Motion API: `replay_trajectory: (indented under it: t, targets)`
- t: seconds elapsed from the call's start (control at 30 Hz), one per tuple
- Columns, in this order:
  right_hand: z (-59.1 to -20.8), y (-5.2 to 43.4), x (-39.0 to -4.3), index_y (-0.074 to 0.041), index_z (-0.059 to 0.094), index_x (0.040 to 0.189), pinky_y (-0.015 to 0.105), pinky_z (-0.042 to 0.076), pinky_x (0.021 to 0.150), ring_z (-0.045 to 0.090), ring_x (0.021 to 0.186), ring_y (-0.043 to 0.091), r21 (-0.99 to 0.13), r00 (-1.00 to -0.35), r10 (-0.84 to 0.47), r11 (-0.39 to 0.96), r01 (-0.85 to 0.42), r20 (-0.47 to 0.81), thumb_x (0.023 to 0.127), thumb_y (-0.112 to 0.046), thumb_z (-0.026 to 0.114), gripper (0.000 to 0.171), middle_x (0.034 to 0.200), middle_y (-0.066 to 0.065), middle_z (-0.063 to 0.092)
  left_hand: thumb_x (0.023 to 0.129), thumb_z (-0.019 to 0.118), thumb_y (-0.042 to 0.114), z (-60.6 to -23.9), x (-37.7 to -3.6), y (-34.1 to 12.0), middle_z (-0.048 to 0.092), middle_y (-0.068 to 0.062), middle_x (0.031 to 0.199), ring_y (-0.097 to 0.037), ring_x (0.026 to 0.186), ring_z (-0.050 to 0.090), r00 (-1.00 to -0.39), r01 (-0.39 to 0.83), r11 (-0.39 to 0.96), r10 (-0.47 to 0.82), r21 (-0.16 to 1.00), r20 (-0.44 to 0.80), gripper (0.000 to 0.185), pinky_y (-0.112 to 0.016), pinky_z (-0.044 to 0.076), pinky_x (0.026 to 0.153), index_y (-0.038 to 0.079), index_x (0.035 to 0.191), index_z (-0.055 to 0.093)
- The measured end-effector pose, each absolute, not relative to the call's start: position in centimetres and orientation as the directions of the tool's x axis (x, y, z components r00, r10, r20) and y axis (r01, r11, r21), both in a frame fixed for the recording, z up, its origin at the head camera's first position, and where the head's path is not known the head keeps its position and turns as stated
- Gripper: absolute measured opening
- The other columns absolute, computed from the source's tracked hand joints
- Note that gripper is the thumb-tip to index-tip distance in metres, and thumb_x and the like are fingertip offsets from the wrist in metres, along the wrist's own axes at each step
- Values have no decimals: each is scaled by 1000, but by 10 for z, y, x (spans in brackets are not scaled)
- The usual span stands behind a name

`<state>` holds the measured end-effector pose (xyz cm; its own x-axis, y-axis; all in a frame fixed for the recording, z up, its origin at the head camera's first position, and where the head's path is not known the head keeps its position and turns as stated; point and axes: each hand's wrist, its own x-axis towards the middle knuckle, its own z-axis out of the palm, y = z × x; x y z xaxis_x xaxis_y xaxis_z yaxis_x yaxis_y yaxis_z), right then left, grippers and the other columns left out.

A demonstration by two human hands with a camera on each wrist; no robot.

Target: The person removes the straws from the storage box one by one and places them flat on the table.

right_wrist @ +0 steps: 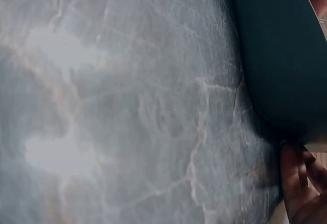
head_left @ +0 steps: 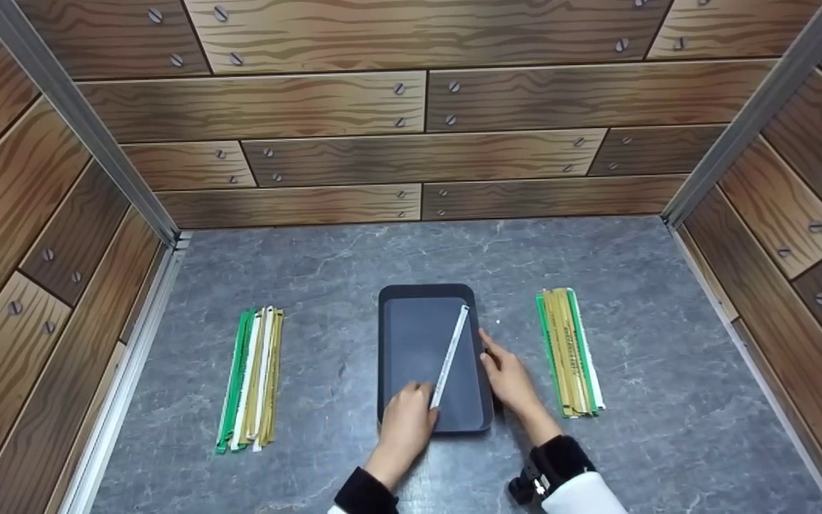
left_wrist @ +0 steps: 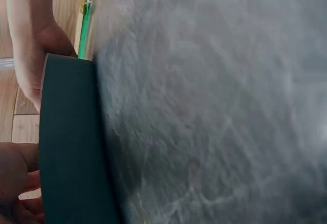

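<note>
dark tray [head_left: 411,350] | left hand [head_left: 405,428] pinches white strip [head_left: 450,355] | right hand [head_left: 511,382] relaxed at rim

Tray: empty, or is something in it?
Not empty. One white strip lies slantwise in the tray; the left hand holds its near end, the right hand touches the rim.

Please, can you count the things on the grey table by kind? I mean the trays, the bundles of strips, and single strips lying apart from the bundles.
Dark tray: 1
Bundles of strips: 2, the left bundle and the right bundle
Single white strip lying in the tray, its near end at the left hand: 1
Total: 4
The strips inside each bundle overlap too much to count.
</note>
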<state>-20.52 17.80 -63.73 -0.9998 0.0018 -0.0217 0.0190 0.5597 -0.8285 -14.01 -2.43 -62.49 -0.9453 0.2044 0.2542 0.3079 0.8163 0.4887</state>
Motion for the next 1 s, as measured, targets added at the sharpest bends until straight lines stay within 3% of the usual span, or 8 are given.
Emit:
replay_trajectory:
  t: [0.27, 0.43, 1.0]
  targets:
    - [-637, 178, -205, -13, 46, 147, 51, 37, 106, 46, 129, 39, -842, -1000, -6, 539, 15, -21, 100, -9, 55, 48, 137, 25, 52, 72, 83, 8, -628, -145, -23, 64, -7, 77, -28, 63, 65, -968, 239, 846, 171, 476, 182, 22, -38, 53, 52, 5, 88, 69]
    - [-638, 178, -205, -13, 46, 147, 51, 36, 107, 46, 129, 39, -841, -1000, -4, 541, 12, -17, 100, -8, 54, 48, 137, 25, 52, 71, 76, 1, -629, -148, -22, 60, -5, 70, -29, 57, 63, -972, 215, 874, 148, 435, 184, 17, -39, 50, 46, 8, 76, 61]
    - [-637, 178, -205, -12, 46, 147, 51, 35, 108, 46, 129, 39, -844, -1000, -6, 536, 12, -17, 100, -8, 54, 48, 137, 23, 52, 70, 68, -3, -625, -149, -24, 58, -7, 64, -31, 54, 62, -980, 178, 875, 117, 450, 161, 17, -42, 49, 44, 8, 66, 56]
